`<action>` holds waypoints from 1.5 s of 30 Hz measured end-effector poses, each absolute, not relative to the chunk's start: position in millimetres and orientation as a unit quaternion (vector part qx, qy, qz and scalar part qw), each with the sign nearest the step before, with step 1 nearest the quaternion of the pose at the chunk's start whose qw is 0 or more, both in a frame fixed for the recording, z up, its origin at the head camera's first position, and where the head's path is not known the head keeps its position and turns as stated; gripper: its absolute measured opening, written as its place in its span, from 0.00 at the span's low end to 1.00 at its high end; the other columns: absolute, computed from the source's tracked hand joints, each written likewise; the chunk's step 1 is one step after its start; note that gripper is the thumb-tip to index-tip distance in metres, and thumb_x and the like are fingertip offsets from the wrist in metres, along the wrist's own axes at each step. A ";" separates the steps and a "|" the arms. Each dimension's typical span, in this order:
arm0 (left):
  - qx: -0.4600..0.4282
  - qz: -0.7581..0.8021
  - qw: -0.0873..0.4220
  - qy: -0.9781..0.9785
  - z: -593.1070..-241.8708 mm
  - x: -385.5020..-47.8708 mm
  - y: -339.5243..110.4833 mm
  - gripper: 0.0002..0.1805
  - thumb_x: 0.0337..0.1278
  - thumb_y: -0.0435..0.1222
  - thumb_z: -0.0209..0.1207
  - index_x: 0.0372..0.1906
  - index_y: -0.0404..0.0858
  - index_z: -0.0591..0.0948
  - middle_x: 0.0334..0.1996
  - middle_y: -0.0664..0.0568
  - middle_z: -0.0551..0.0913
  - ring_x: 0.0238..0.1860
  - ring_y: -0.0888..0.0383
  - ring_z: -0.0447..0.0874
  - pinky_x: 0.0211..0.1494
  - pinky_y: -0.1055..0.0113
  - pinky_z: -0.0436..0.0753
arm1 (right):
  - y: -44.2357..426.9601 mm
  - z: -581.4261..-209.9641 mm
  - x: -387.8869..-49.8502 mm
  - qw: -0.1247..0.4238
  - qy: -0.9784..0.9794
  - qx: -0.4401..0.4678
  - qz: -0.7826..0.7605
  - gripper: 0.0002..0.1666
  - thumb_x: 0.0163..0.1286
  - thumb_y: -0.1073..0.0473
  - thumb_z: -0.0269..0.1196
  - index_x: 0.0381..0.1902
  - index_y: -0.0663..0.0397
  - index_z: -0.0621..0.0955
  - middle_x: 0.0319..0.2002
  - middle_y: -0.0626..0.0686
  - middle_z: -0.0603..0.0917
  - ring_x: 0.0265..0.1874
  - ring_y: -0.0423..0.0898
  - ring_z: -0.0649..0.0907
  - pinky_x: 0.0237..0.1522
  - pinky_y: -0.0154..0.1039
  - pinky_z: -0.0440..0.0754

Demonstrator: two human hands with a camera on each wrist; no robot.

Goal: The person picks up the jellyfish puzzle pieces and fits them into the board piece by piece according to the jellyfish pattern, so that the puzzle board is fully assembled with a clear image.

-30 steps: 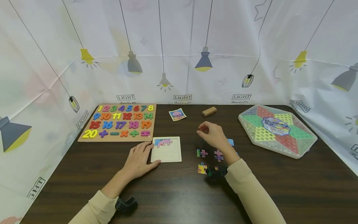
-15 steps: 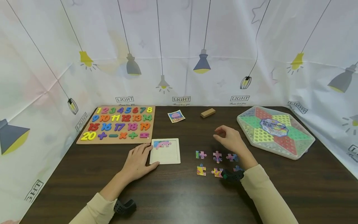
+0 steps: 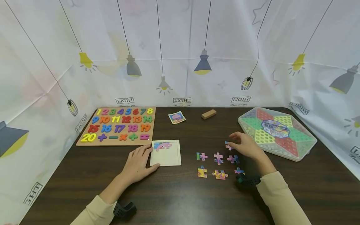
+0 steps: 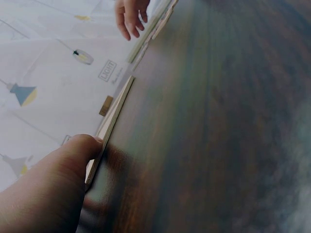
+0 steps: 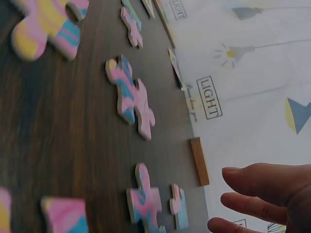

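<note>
In the head view my left hand (image 3: pixel 137 163) grips the left side of a square wooden puzzle tray (image 3: pixel 171 158). Its thumb (image 4: pixel 82 145) lies at the tray's edge in the left wrist view; the other fingers are hidden there. Joined pieces with a pink animal picture (image 3: pixel 163 146) sit in the tray's upper left. My right hand (image 3: pixel 246 145) hovers beside a blue-and-pink jigsaw piece (image 3: pixel 228 146), thumb and fingers apart. The right wrist view shows a gap between these fingers and that piece (image 5: pixel 179 206). Several other jigsaw pieces (image 3: pixel 218 158) lie in rows nearer the person.
A number board (image 3: pixel 116 144) with coloured numerals stands at the left. Behind the tray lie a small picture card (image 3: pixel 177 117) and a wooden block (image 3: pixel 209 114). A hexagonal game board (image 3: pixel 278 132) lies to the right, and a printed cloth (image 3: pixel 180 40) hangs behind the table.
My right hand has moved rightward, uncovering the jigsaw pieces, and come down beside the blue-and-pink one at the back. My left hand keeps its place on the tray. The head view has shifted slightly.
</note>
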State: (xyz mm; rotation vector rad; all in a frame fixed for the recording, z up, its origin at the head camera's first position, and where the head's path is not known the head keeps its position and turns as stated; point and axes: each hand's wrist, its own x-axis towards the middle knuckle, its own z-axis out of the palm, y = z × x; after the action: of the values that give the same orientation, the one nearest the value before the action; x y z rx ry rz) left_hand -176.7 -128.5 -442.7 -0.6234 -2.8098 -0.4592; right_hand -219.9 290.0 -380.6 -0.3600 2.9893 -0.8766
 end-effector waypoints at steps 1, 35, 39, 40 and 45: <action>-0.212 -0.156 0.114 -0.958 -442.7 -176.8 -128.6 0.40 0.50 0.62 0.53 0.61 0.38 0.70 0.61 0.45 0.67 0.61 0.47 0.61 0.58 0.47 0.62 | 291.9 -380.9 -219.4 0.004 0.953 -0.118 -0.278 0.24 0.63 0.56 0.60 0.51 0.69 0.73 0.45 0.69 0.76 0.43 0.62 0.76 0.43 0.57 0.73; -0.207 -0.153 0.105 -0.961 -443.0 -177.3 -128.6 0.40 0.51 0.62 0.52 0.62 0.38 0.69 0.61 0.45 0.66 0.62 0.48 0.60 0.58 0.47 0.61 | 301.9 -403.2 -221.0 0.001 0.956 -0.151 -0.251 0.27 0.61 0.56 0.63 0.52 0.72 0.74 0.43 0.67 0.76 0.43 0.62 0.75 0.44 0.56 0.73; -0.206 -0.152 0.104 -0.961 -443.2 -177.1 -128.5 0.40 0.51 0.62 0.52 0.62 0.38 0.69 0.61 0.45 0.66 0.62 0.48 0.60 0.58 0.47 0.61 | 300.8 -403.2 -220.7 -0.003 0.958 -0.147 -0.245 0.24 0.61 0.58 0.63 0.50 0.70 0.75 0.42 0.66 0.76 0.42 0.61 0.75 0.44 0.56 0.73; -0.206 -0.152 0.103 -0.961 -443.2 -177.1 -128.4 0.40 0.51 0.62 0.52 0.62 0.39 0.69 0.62 0.45 0.65 0.62 0.48 0.60 0.58 0.47 0.61 | 300.7 -403.1 -220.4 -0.001 0.958 -0.145 -0.246 0.24 0.61 0.58 0.62 0.50 0.70 0.75 0.43 0.67 0.76 0.42 0.61 0.75 0.44 0.56 0.73; -0.205 -0.150 0.101 -0.962 -443.6 -177.2 -128.3 0.40 0.51 0.62 0.52 0.62 0.38 0.69 0.62 0.45 0.65 0.62 0.48 0.60 0.58 0.47 0.61 | 300.5 -403.1 -219.0 0.007 0.955 -0.136 -0.262 0.23 0.61 0.59 0.63 0.49 0.71 0.74 0.44 0.68 0.75 0.44 0.63 0.74 0.46 0.57 0.72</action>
State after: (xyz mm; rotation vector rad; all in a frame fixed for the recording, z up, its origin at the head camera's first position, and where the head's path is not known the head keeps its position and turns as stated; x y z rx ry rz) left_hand -177.2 -128.3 -443.6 -0.6063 -2.8424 -0.4433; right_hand -219.0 300.5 -403.1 -0.4251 2.9882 -0.8201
